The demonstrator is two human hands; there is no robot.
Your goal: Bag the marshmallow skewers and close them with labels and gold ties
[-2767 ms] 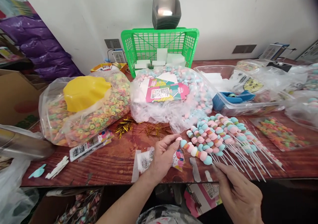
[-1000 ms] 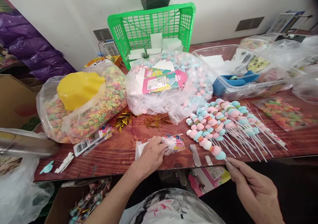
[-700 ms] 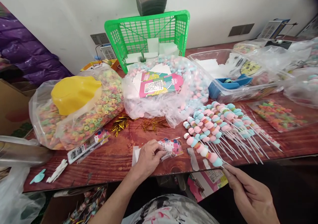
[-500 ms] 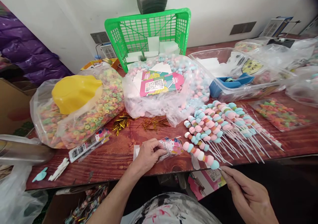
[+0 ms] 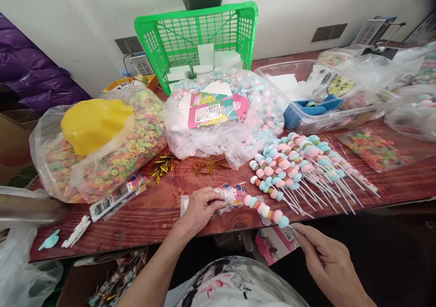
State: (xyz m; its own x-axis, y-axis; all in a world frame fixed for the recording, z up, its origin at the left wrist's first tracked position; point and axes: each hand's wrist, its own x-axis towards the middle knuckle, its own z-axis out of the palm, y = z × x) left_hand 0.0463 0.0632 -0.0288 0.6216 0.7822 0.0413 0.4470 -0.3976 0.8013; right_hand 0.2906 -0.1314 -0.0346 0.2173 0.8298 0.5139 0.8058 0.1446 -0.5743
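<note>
My left hand [image 5: 200,209] rests on the table near its front edge, with thumb and fingers closed on a clear printed bag [image 5: 232,195]. My right hand [image 5: 318,248], at the front edge, pinches the white stick of a candy skewer [image 5: 266,210]. Pink, blue, white and orange pieces are threaded on that skewer, which lies slanted with its tip beside the bag's right end. To the right is a pile of similar skewers [image 5: 289,164], their sticks pointing toward the front. Gold twist ties [image 5: 207,165] lie behind the bag.
Behind stand a big bag of pink and blue candy [image 5: 265,111], a green basket [image 5: 204,14] and a clear tub [image 5: 306,121]. A bag of ring candy [image 5: 119,170] with a yellow bowl [image 5: 97,123] sits left. A metal cylinder [image 5: 30,210] is at the far left.
The skewer in my right hand has moved left, and its tip is now closer to the printed bag. My left hand still holds the bag. The whole view has shifted slightly.
</note>
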